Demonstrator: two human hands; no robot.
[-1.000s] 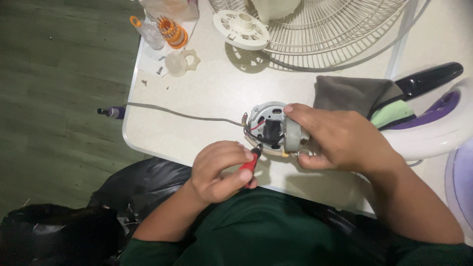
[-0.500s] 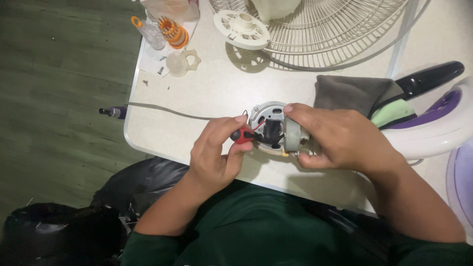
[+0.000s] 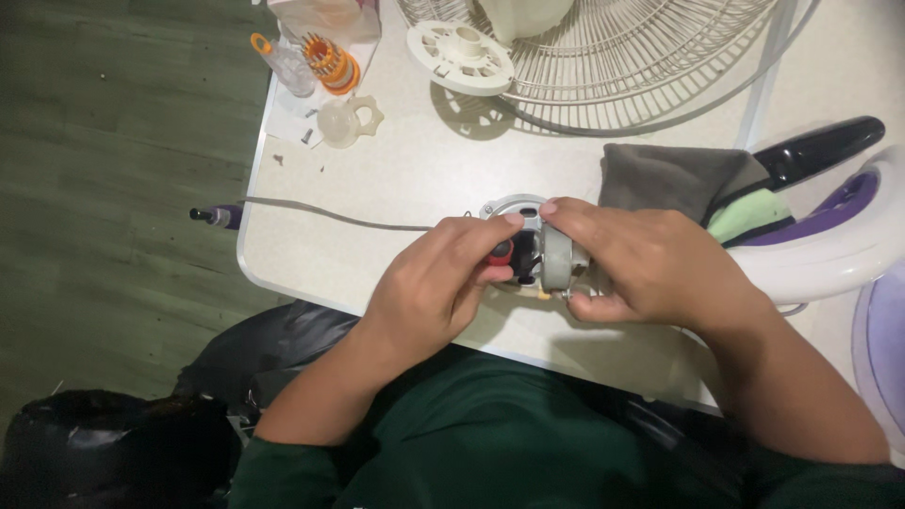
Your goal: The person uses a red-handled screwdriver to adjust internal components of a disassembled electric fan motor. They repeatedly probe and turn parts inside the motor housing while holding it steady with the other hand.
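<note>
A small round fan motor (image 3: 545, 247) in grey metal rests on the white table (image 3: 405, 179) near its front edge. My right hand (image 3: 650, 264) is wrapped around the motor's right side and holds it steady. My left hand (image 3: 436, 283) grips a red-handled screwdriver (image 3: 501, 252), whose tip points into the motor's left face. A grey cable (image 3: 320, 214) runs from the motor leftward to a dark plug (image 3: 215, 217) hanging past the table's left edge.
A wire fan guard (image 3: 641, 57) and a white round fan part (image 3: 460, 55) lie at the back. An orange bit holder (image 3: 332, 58), a clear bottle (image 3: 283, 64) and a translucent knob (image 3: 341, 121) sit back left. A grey cloth (image 3: 674, 177) lies right, beside a white-and-purple appliance (image 3: 830, 226).
My left hand has risen from the table's front edge up to the motor, bringing the red screwdriver against its left face. My right hand has kept its hold.
</note>
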